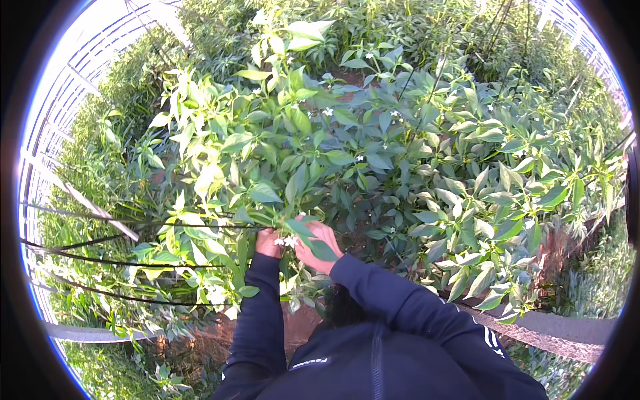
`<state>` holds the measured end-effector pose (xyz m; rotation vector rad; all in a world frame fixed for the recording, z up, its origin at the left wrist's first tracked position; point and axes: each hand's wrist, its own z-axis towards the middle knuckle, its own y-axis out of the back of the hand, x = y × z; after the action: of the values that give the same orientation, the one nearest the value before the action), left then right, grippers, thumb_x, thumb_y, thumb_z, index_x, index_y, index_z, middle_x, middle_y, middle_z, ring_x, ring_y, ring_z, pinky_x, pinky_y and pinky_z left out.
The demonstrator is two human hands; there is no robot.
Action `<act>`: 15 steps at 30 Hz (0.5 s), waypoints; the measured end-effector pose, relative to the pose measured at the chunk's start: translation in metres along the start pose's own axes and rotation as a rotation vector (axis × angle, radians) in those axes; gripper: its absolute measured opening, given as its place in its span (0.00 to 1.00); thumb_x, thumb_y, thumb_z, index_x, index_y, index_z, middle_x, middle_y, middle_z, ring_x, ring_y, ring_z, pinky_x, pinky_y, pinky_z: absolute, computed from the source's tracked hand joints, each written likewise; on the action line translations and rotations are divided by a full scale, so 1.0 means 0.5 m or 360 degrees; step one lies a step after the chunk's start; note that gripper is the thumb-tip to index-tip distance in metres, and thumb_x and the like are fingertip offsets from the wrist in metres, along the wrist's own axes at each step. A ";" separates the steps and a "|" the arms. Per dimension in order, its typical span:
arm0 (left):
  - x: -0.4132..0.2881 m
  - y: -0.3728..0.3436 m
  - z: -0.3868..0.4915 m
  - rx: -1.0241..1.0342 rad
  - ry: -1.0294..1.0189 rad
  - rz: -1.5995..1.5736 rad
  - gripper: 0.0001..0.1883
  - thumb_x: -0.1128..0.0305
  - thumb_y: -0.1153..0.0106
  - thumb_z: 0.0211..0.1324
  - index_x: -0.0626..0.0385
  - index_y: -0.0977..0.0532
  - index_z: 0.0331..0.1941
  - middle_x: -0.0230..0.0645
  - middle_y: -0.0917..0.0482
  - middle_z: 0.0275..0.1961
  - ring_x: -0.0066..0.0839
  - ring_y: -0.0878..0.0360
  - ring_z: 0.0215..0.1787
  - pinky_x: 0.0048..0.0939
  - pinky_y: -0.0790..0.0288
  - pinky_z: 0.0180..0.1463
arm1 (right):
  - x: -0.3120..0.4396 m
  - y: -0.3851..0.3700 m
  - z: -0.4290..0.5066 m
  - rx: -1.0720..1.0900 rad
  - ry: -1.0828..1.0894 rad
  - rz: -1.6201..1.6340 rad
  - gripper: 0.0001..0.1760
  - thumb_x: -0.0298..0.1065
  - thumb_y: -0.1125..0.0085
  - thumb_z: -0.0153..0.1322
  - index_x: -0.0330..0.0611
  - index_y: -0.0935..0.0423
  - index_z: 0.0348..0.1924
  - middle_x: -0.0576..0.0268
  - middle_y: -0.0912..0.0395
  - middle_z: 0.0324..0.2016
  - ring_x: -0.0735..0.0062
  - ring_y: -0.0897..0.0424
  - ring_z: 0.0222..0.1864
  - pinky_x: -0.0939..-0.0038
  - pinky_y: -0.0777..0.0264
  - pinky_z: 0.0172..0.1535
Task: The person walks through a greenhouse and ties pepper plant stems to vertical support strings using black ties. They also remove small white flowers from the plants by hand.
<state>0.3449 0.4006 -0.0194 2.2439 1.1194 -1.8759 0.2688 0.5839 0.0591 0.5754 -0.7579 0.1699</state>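
Note:
Both of my hands are close together amid the foliage of a pepper plant (265,192), slightly below the middle of the view. My left hand (268,243) is among the stems, its fingertips hidden by leaves. A dark cord (215,226) runs in from the left and reaches that hand; whether the fingers grip it is unclear. My right hand (318,246) is just to the right, fingers bent towards the left hand, partly covered by a broad green leaf (322,250). Small white flowers (287,242) show between the two hands. What the fingers hold cannot be seen.
More dark cords (135,264) stretch across the left side. Dense pepper plants (480,140) with white blossoms spread ahead and right. A pale curved strip (555,325) crosses low on the right, near reddish soil (552,262). A greenhouse frame (65,95) stands at the left rim.

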 end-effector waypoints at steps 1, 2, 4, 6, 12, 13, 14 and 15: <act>-0.002 -0.023 -0.010 -0.0101 -0.0065 -0.0095 0.19 0.84 0.41 0.49 0.63 0.23 0.48 0.39 0.17 0.43 0.26 0.17 0.38 0.26 0.24 0.38 | 0.011 0.014 0.003 0.0083 -0.0113 0.0149 0.24 0.27 0.41 0.58 0.41 0.26 0.49 0.50 0.22 0.35 0.47 0.22 0.37 0.55 0.26 0.39; 0.010 -0.004 -0.005 -0.0058 -0.0157 -0.0080 0.17 0.83 0.40 0.52 0.62 0.23 0.49 0.39 0.17 0.43 0.25 0.18 0.37 0.27 0.24 0.39 | 0.017 0.011 -0.004 0.0063 -0.0175 0.0171 0.25 0.27 0.41 0.58 0.42 0.26 0.50 0.50 0.22 0.36 0.47 0.22 0.38 0.56 0.26 0.40; -0.001 -0.031 -0.015 0.0055 -0.0223 0.0072 0.13 0.70 0.42 0.60 0.62 0.23 0.48 0.38 0.17 0.43 0.28 0.17 0.40 0.30 0.21 0.42 | 0.038 0.026 0.000 0.0007 -0.0328 0.0251 0.26 0.27 0.41 0.58 0.43 0.26 0.51 0.49 0.22 0.37 0.44 0.22 0.40 0.56 0.26 0.40; -0.013 -0.070 -0.028 0.0018 -0.0265 0.0006 0.12 0.69 0.43 0.61 0.61 0.24 0.46 0.37 0.18 0.42 0.29 0.17 0.40 0.28 0.21 0.41 | 0.044 0.026 -0.005 0.0065 -0.0496 0.0256 0.24 0.27 0.43 0.60 0.44 0.29 0.51 0.49 0.22 0.37 0.43 0.22 0.39 0.54 0.27 0.39; -0.012 -0.070 -0.026 0.0076 -0.0267 -0.0237 0.12 0.73 0.39 0.56 0.62 0.25 0.44 0.40 0.20 0.42 0.42 0.18 0.49 0.47 0.20 0.52 | -0.058 0.012 -0.079 0.0200 -0.1117 -0.0071 0.25 0.27 0.49 0.64 0.45 0.39 0.56 0.52 0.21 0.27 0.44 0.21 0.32 0.49 0.30 0.37; -0.004 -0.060 -0.023 0.0186 -0.0341 -0.0194 0.13 0.73 0.38 0.56 0.62 0.26 0.45 0.41 0.20 0.42 0.43 0.19 0.50 0.49 0.20 0.54 | -0.071 0.014 -0.094 0.0179 -0.1166 -0.0054 0.25 0.26 0.49 0.65 0.46 0.39 0.56 0.53 0.21 0.27 0.44 0.20 0.32 0.49 0.30 0.36; 0.009 -0.053 -0.025 0.0115 -0.0280 -0.0239 0.15 0.71 0.40 0.54 0.62 0.27 0.45 0.43 0.20 0.45 0.38 0.18 0.48 0.42 0.18 0.50 | -0.081 0.012 -0.109 0.0127 -0.1194 -0.0027 0.22 0.27 0.49 0.65 0.46 0.36 0.53 0.53 0.22 0.25 0.45 0.20 0.31 0.50 0.30 0.36; 0.010 -0.055 -0.022 0.0128 -0.0178 -0.0293 0.15 0.72 0.40 0.54 0.63 0.27 0.45 0.44 0.20 0.45 0.38 0.18 0.48 0.42 0.19 0.51 | -0.094 0.012 -0.117 0.0116 -0.1152 -0.0025 0.21 0.26 0.48 0.65 0.46 0.35 0.52 0.54 0.22 0.24 0.46 0.20 0.30 0.50 0.29 0.36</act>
<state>0.3401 0.4287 -0.0090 2.1085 1.2947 -2.1217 0.2680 0.6236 -0.0048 0.7196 -1.4515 -0.0342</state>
